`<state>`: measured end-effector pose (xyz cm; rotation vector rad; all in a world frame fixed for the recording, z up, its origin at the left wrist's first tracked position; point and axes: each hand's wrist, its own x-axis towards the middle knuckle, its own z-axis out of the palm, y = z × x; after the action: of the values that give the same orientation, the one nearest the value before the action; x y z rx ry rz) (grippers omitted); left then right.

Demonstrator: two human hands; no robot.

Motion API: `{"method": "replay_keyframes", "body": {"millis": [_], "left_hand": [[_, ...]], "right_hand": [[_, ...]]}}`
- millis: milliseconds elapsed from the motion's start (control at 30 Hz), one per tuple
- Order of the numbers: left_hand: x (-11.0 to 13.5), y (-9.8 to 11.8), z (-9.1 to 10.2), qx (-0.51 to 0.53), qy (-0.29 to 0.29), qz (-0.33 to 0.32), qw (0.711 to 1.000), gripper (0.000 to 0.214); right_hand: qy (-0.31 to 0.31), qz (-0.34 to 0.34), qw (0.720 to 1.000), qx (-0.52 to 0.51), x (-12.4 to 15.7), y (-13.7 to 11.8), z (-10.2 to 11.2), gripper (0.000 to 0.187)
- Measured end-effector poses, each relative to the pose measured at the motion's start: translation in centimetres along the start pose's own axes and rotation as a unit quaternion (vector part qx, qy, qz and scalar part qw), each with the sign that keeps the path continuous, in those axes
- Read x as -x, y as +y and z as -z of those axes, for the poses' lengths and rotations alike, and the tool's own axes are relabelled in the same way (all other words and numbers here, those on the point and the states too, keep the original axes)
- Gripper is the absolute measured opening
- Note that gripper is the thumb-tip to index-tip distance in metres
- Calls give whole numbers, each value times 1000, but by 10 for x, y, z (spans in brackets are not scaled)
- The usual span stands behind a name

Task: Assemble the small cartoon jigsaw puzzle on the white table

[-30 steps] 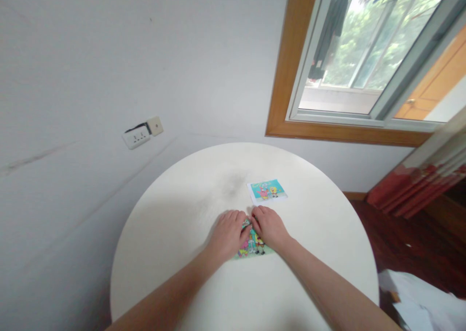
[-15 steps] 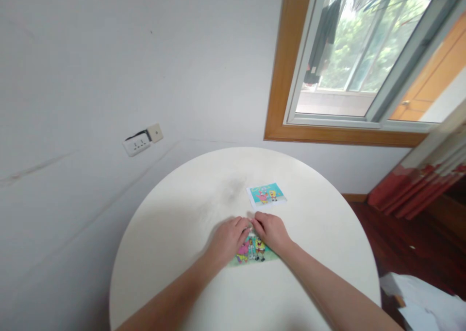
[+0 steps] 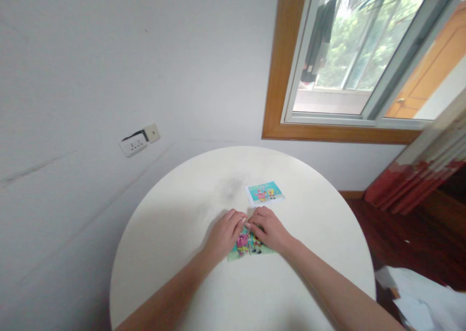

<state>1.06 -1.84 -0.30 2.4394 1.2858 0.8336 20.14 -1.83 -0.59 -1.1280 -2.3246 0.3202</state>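
A cartoon picture sheet [image 3: 243,246] with a pink figure and a yellow figure lies on the round white table [image 3: 163,253]. My left hand [image 3: 228,229] is closed on its upper left part, thumb and fingers pinched near the top middle. Right beside it, my right hand [image 3: 267,228] pinches the upper right part, with fingertips almost meeting the left ones. Between the two figures a line runs down the sheet; whether it is a fold or a tear I cannot tell. Just beyond my hands lies a second cartoon picture [image 3: 265,193] on white paper, untouched.
Behind the table stands a white wall with a socket [image 3: 133,144]. A wood-framed window [image 3: 276,130] is at the back right, with a red and cream curtain [image 3: 396,180] beside it. White papers [image 3: 422,297] lie low at the right.
The sheet's halves now sit at slightly different angles, with a line between them that was not visible before. My right fingers have moved further over the yellow figure. The view has shifted slightly.
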Motion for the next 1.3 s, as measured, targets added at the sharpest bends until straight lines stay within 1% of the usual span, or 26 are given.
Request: {"method": "replay_keyframes", "body": {"millis": [67,100,167,233,300,333,367,400,467,567,633,700,800,867,1000,1067,1133,1200,1300], "left_hand": [[0,1,1,-21,-10,-15,1000,27],[1,1,2,-29,-13,-23,999,28],[4,3,5,-41,-23,-39,998,26],[9,5,8,-56,-40,-47,997,27],[14,8,10,-77,-60,-47,994,38],[17,9,11,-88,-68,-46,993,45],[19,11,11,-97,-73,-45,992,51],[21,12,11,-105,-77,-44,990,55],[23,14,10,-119,-79,-44,989,55],[21,16,7,-137,-75,-43,987,38],[17,17,5,-148,-74,-42,985,25],[13,17,4,-155,-77,-43,984,17],[8,15,2,-166,-83,-40,982,16],[7,12,0,-170,-85,-29,981,19],[9,6,-3,-156,-72,-13,985,22],[10,5,-2,-134,-64,-14,989,21],[10,5,-1,-105,-59,-23,992,20],[11,5,0,-76,-56,-41,995,18],[12,5,-1,-38,-46,-69,996,19]], "right_hand": [[-23,4,1000,12,3,-2,6,24],[-33,1,999,21,6,-3,10,27],[-57,-7,998,39,13,-5,18,45],[-83,-16,995,57,21,-5,25,71],[-103,-31,991,73,28,-4,28,94],[-109,-41,990,82,31,-3,29,99],[-112,-53,988,90,32,-2,29,100],[-113,-63,987,97,33,-1,29,96],[-109,-73,986,101,32,1,27,79],[-93,-60,989,95,28,1,22,57],[-75,-48,991,96,26,0,17,47],[-54,-40,993,101,25,-1,11,41],[-33,-30,994,101,23,-5,1,30],[-23,-27,995,94,21,-7,-3,26],[-10,-25,997,67,17,-8,-7,35],[-19,-25,998,51,16,-7,-8,26],[-29,-19,999,37,16,-5,-8,17],[-30,-19,999,17,17,-2,-8,14],[-12,-39,999,-29,17,2,-7,12]]}}
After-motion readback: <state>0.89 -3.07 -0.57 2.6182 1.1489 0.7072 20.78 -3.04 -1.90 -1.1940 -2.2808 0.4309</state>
